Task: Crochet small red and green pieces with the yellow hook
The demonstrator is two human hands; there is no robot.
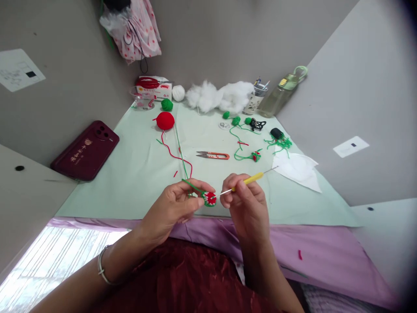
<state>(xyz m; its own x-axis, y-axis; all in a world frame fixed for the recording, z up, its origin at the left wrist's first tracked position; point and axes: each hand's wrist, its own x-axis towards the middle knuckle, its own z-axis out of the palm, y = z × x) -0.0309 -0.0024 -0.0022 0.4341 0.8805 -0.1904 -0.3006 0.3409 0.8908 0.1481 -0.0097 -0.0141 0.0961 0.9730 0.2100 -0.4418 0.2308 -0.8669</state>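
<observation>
"Is our little yarn piece (pixel 209 198) red?"
"We see red, pale specks, then green around. Our hook handle (pixel 252 178) is yellow."
"And our bench (pixel 140 174)?"
"Pale green, and the hanging cloth (pixel 143 37) is pink with red dots."

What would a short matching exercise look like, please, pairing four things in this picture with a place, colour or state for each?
Column one:
1. Hook
2. Phone
3. Crocheted piece
4. Snips

Column two:
A. Dark red, with gold-coloured characters
B. Held in the left hand
C. Lying on the pale green tabletop, with an orange handle
D. Held in the right hand

Right pairs: 1-D, 2-A, 3-B, 4-C.
</observation>
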